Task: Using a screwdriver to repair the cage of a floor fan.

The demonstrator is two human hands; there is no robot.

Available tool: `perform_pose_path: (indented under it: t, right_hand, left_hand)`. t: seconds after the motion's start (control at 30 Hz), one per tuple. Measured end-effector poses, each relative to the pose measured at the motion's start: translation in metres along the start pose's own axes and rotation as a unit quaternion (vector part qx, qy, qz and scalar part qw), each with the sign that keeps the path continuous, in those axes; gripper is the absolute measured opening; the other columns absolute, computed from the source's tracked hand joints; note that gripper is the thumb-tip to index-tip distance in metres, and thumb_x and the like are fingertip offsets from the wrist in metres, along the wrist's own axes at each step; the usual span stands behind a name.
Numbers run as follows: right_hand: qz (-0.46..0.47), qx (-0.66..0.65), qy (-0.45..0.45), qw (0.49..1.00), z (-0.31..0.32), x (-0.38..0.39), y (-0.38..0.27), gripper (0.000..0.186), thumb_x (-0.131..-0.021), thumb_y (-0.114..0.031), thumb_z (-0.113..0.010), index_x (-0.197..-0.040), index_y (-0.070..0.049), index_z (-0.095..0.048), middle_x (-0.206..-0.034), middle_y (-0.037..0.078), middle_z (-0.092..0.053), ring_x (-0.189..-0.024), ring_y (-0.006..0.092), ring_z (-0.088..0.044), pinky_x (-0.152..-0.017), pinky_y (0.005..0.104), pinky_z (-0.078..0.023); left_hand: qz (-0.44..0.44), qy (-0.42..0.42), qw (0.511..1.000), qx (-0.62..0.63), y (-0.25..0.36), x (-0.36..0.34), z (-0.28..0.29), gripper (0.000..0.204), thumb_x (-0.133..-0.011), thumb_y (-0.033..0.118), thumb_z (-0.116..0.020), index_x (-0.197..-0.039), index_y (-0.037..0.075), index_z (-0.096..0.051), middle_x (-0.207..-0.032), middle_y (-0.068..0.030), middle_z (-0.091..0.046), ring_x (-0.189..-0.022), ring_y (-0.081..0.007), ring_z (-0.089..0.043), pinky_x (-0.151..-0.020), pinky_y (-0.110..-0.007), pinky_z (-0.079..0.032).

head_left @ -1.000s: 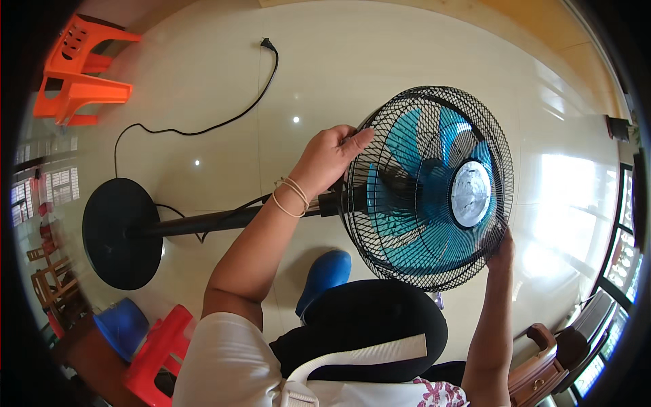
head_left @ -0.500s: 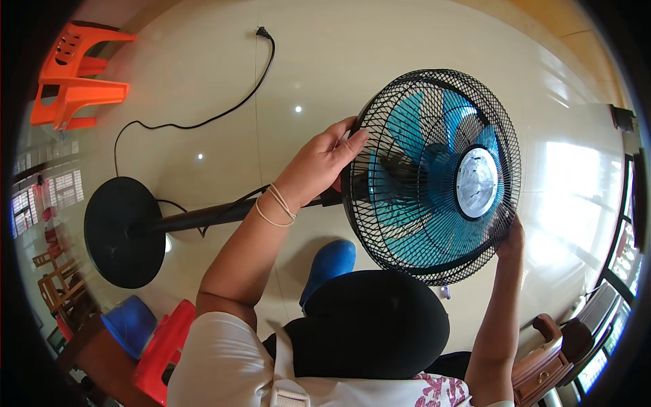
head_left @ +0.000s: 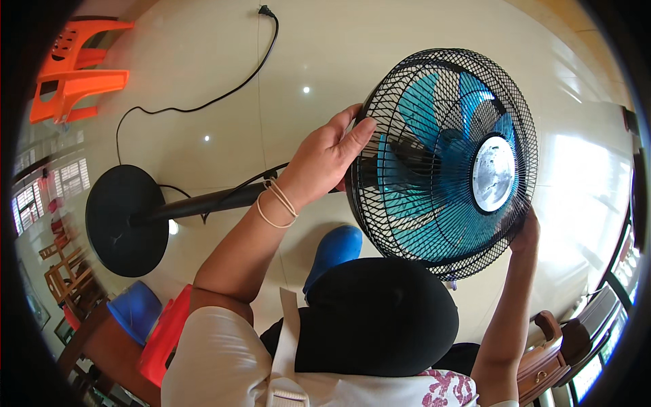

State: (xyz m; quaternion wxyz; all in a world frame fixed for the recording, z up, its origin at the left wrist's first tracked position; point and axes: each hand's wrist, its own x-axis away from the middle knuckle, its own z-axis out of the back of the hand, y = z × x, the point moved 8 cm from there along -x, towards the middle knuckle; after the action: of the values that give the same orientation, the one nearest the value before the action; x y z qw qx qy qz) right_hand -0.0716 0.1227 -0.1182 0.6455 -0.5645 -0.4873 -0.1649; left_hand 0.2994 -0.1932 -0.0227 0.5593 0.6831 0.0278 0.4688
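Note:
A pedestal fan lies tilted over in front of me, its round black wire guard [head_left: 434,234] facing up and to the right. Behind the wires show blue blades [head_left: 419,102] and a silver centre cap [head_left: 494,173]. My left hand [head_left: 322,154] is closed on the guard's left rim, thumb over the front and fingers behind it. At the lower right edge, my right hand [head_left: 526,234] grips the rim, its fingers partly hidden by the wires. The black pole [head_left: 203,206] runs left to a round black base [head_left: 126,220], which stands on edge.
A black power cord [head_left: 196,108] curves over the tiled floor to its plug [head_left: 266,11]. Orange plastic chairs [head_left: 88,80] are at the far left. A red stool [head_left: 163,339] and a blue bucket-like container [head_left: 135,312] sit near left. Wooden furniture [head_left: 540,359] stands near right.
The fan head has shifted slightly to the right and up in the picture, with both hands keeping their hold. The whole view has moved a little too.

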Motion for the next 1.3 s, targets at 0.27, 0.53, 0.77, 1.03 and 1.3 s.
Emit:
perform_pose_path:
  t: [0.27, 0.53, 0.77, 1.03, 1.3]
  right_hand:
    - [0.002, 0.005, -0.025, 1.0, -0.005, 0.0, 0.004, 0.037, -0.105, -0.028, -0.035, -0.118, -0.003, -0.059, -0.102, 0.01, -0.069, -0.084, 0.0219, -0.067, -0.071, 0.0366, -0.059]
    - [0.018, 0.013, 0.036, 0.999, -0.006, 0.007, 0.0, 0.036, -0.105, -0.026, -0.035, -0.119, -0.002, -0.059, -0.102, 0.01, -0.069, -0.083, 0.0221, -0.067, -0.072, 0.0348, -0.058]
    - [0.007, -0.018, 0.032, 0.999, -0.013, 0.012, -0.003, 0.033, -0.104, -0.025, -0.038, -0.116, -0.003, -0.06, -0.105, 0.011, -0.069, -0.092, 0.0237, -0.068, -0.082, 0.0395, -0.057]
    - [0.04, -0.008, 0.024, 0.999, -0.013, 0.011, -0.002, 0.028, -0.103, -0.022, -0.041, -0.106, -0.005, -0.063, -0.089, 0.006, -0.07, -0.076, 0.0153, -0.067, -0.066, 0.0308, -0.059]
    - [0.083, -0.059, 0.02, 0.995, -0.007, 0.005, 0.002, 0.036, -0.105, -0.021, -0.032, -0.114, 0.001, -0.059, -0.101, 0.012, -0.069, -0.087, 0.0216, -0.068, -0.077, 0.0349, -0.059]
  left_hand:
    - [-0.137, 0.114, 0.981, -0.077, 0.004, -0.003, 0.009, 0.059, -0.1, 0.048, -0.049, -0.124, -0.006, -0.054, -0.077, -0.0132, -0.064, -0.065, -0.0237, -0.06, -0.066, -0.031, -0.049]
    - [-0.22, 0.131, 0.967, -0.01, 0.013, 0.02, -0.002, 0.056, -0.101, 0.04, -0.051, -0.132, -0.006, -0.048, -0.078, -0.0093, -0.062, -0.062, -0.0172, -0.059, -0.063, -0.032, -0.05]
    - [-0.111, 0.063, 0.989, 0.071, 0.01, 0.028, -0.008, 0.057, -0.101, 0.035, -0.053, -0.138, -0.006, -0.042, -0.075, 0.0011, -0.053, -0.053, -0.0011, -0.048, -0.038, -0.017, -0.039]
    - [-0.228, 0.129, 0.965, -0.002, 0.013, 0.032, -0.011, 0.052, -0.104, 0.031, -0.047, -0.138, -0.007, -0.04, -0.104, -0.0067, -0.059, -0.092, -0.0104, -0.054, -0.084, -0.025, -0.045]
    - [-0.219, 0.165, 0.961, 0.024, 0.006, 0.018, -0.003, 0.043, -0.106, 0.038, -0.04, -0.11, -0.004, -0.05, -0.086, -0.0011, -0.048, -0.074, -0.0074, -0.043, -0.071, -0.022, -0.041]
